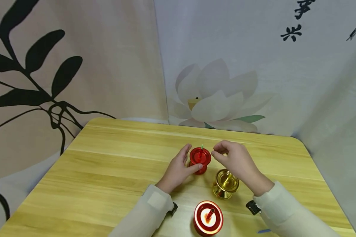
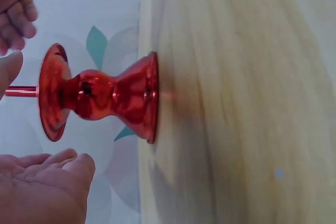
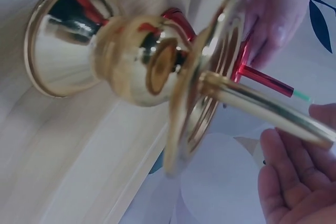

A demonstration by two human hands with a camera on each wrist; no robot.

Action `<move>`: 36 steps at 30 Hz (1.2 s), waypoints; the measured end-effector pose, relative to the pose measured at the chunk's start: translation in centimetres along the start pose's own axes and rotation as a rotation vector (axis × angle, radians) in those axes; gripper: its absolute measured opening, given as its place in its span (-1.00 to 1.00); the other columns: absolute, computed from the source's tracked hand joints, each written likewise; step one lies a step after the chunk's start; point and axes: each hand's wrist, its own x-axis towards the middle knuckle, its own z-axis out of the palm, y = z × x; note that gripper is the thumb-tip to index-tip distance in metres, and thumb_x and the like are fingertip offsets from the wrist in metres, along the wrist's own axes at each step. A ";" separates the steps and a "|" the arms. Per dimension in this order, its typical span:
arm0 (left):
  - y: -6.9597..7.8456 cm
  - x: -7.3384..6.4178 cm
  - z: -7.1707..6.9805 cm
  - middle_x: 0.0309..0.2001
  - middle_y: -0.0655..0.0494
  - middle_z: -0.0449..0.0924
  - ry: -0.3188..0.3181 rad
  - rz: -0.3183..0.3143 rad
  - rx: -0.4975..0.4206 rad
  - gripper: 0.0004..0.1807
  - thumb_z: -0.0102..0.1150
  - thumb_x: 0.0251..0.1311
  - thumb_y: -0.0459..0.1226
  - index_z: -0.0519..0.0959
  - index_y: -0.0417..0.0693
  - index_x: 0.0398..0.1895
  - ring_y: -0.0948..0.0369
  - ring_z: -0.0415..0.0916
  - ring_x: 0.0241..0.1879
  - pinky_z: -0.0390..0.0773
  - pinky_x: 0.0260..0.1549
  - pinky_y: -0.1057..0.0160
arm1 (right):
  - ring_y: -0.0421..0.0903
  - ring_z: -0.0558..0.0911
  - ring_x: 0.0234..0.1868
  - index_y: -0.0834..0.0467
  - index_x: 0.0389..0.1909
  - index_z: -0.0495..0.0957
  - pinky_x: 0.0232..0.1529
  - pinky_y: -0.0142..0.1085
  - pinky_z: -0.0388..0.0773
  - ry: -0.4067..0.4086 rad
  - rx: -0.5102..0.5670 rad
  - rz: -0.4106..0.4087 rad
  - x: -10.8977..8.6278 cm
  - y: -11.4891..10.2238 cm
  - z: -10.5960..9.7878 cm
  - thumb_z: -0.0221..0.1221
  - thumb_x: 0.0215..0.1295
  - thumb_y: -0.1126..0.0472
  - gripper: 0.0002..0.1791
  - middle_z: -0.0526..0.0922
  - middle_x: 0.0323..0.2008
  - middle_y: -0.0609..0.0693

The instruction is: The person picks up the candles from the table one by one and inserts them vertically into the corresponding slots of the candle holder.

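A red metal candlestick-like holder (image 1: 200, 156), with a flared base, wide dish and thin upright tube, stands on the table. A small green tip pokes from its tube. My left hand (image 1: 180, 171) is spread beside this red holder, its thumb in front of it; in the left wrist view, the left fingers (image 2: 58, 177) are apart from the metal. My right hand (image 1: 236, 161) hovers to the right of the tube, thumb and fingers bent loosely with a gap between them. Close to the green tip (image 3: 302, 96) is the right thumb, holding nothing visible. Below the right hand stands a similar gold holder (image 1: 225, 183).
Nearer the front edge stands another red holder (image 1: 208, 218) with a bright reflection in its dish. A blue strip (image 1: 264, 231) lies partly beside the right sleeve. Printed cloth (image 1: 121, 65) hangs behind the wooden table (image 1: 106, 164).
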 end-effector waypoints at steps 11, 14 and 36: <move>1.2 -2.0 -1.1 0.55 0.13 0.12 0.033 0.038 -0.001 -0.04 0.42 0.21 -0.22 0.07 -0.02 0.59 0.13 0.06 0.52 0.16 0.44 0.18 | 0.01 0.69 -0.14 0.12 -0.20 0.69 -0.07 0.04 0.64 0.012 -0.005 0.003 -1.2 0.8 -0.6 0.30 0.35 0.15 -0.87 0.75 -0.26 -0.09; 1.3 -2.4 -1.1 0.54 0.11 0.14 0.038 0.043 0.020 -0.05 0.42 0.21 -0.22 0.09 -0.02 0.58 0.10 0.09 0.51 0.18 0.43 0.17 | 0.01 0.69 -0.16 0.12 -0.20 0.69 -0.08 0.03 0.65 0.020 -0.011 0.004 -1.5 1.1 -0.7 0.30 0.34 0.16 -0.88 0.75 -0.26 -0.08; 1.1 -5.7 -0.5 0.51 0.11 0.20 -0.036 0.083 -0.030 -0.08 0.44 0.19 -0.18 0.15 -0.08 0.55 0.10 0.15 0.49 0.20 0.41 0.17 | -0.05 0.70 -0.24 0.18 -0.16 0.69 -0.23 -0.11 0.66 0.053 0.001 0.116 -5.4 5.4 -1.5 0.30 0.33 0.18 -0.83 0.76 -0.26 -0.05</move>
